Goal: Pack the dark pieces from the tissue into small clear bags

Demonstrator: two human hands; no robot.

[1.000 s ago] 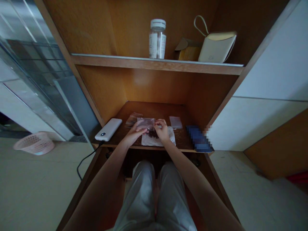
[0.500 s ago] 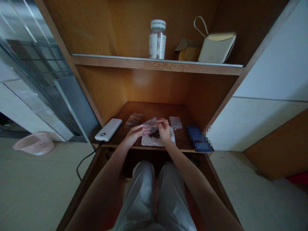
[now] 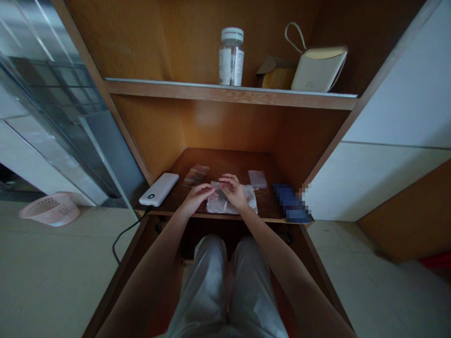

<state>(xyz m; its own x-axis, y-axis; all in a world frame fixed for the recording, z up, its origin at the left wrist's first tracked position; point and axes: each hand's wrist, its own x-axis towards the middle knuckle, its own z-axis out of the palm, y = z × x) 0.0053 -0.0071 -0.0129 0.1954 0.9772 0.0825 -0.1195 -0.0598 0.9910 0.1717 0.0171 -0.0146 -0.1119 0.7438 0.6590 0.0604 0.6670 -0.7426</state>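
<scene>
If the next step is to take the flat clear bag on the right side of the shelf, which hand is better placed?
Probably the right hand: it is nearer to the flat clear bag, and stands between that bag and the left hand.

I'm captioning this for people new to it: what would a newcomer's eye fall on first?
Probably the left hand and right hand, close together by a clear plastic bag over a white sheet on the lower shelf. Next, perhaps, the white-capped bottle standing upright on the upper shelf, and the cream case with a looped strap farther right.
</scene>
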